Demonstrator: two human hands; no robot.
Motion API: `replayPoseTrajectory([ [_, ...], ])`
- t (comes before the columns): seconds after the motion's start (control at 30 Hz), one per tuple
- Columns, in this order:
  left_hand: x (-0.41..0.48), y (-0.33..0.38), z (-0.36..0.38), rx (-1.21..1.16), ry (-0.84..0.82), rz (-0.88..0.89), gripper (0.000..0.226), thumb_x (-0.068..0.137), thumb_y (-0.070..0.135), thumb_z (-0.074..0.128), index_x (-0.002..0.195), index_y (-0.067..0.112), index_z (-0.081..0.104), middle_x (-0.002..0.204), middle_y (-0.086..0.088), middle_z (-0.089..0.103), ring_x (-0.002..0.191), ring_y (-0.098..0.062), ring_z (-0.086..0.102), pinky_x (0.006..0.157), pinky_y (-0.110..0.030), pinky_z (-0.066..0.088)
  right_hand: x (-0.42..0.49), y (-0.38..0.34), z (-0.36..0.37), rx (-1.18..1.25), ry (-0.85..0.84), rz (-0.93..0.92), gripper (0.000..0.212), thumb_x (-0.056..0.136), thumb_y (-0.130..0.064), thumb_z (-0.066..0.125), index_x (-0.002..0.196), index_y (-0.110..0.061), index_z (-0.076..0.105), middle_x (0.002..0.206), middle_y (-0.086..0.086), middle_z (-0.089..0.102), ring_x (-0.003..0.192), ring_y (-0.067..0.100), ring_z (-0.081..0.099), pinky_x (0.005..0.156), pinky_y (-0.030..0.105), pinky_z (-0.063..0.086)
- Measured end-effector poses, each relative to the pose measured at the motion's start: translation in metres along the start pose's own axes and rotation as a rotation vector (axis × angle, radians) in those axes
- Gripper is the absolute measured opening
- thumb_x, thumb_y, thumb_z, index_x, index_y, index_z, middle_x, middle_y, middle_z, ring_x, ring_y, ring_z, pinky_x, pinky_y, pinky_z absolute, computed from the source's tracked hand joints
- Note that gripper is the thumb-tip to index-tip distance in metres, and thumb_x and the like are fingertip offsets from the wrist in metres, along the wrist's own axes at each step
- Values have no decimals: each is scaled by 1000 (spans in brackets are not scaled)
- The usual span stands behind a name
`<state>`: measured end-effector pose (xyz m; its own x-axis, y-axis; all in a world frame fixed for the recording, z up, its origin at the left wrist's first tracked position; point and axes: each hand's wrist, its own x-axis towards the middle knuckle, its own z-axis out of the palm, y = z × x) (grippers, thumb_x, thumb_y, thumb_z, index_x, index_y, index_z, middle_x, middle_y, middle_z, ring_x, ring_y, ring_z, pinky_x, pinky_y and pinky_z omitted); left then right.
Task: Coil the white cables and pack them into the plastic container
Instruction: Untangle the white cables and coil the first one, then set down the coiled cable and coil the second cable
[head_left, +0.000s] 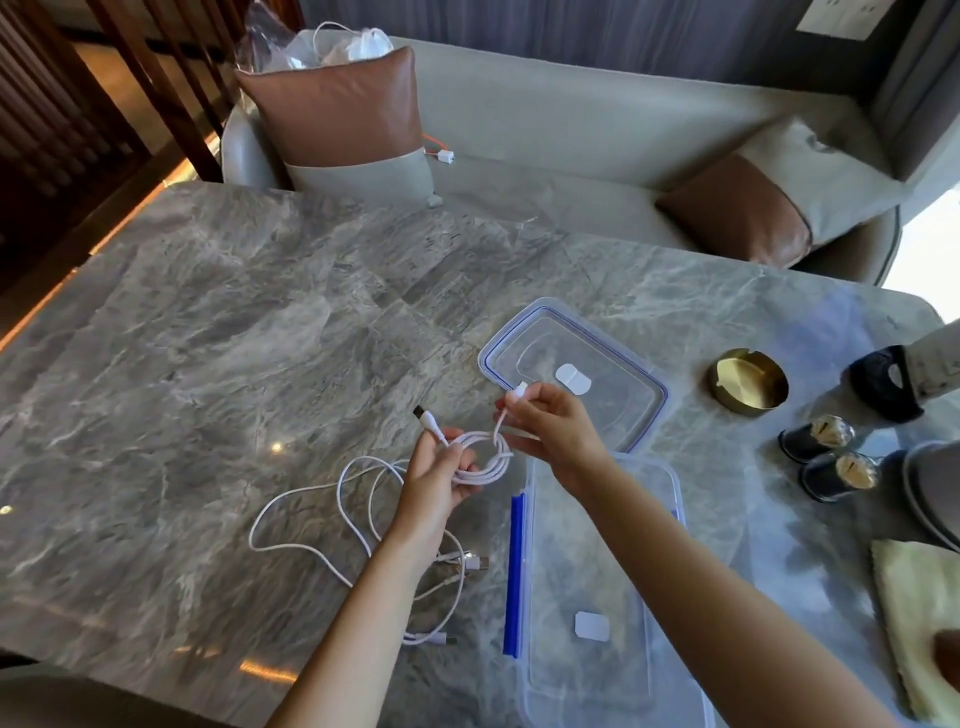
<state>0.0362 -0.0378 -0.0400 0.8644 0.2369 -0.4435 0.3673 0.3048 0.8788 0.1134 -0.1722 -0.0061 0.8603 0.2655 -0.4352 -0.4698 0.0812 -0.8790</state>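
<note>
My left hand (435, 480) grips a small coil of white cable (485, 457) above the marble table, with its USB plug sticking up to the left. My right hand (550, 423) pinches the other plug end of this same cable just above the coil. Loose white cables (332, 525) lie tangled on the table below my left forearm. The clear plastic container (587, 587) with blue clips sits under my right forearm. Its clear lid (571, 369) lies flat just beyond my right hand.
A brass ashtray (748, 382) stands right of the lid. Two dark small jars (831, 457) and a black object (883, 382) sit at the right edge. A yellow cloth (914, 623) lies at the lower right. A grey sofa with brown cushions (337, 109) stands behind the table.
</note>
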Motion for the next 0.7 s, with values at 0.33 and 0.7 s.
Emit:
replayPoseTrajectory([
  [0.33, 48, -1, -16, 251, 38, 36, 17, 91, 2, 48, 96, 18, 49, 82, -4, 61, 75, -15, 59, 66, -24, 47, 40, 1, 20, -192, -10, 125, 8, 92, -16, 57, 90, -9, 55, 79, 4, 61, 68, 13, 62, 59, 23, 55],
  [0.7, 131, -19, -28, 762, 115, 53, 7, 79, 7, 65, 81, 2, 70, 85, -25, 71, 81, -38, 67, 74, -45, 52, 93, 28, 34, -230, 95, 237, 24, 90, -9, 60, 69, -14, 47, 66, 6, 50, 54, 15, 50, 53, 29, 45],
])
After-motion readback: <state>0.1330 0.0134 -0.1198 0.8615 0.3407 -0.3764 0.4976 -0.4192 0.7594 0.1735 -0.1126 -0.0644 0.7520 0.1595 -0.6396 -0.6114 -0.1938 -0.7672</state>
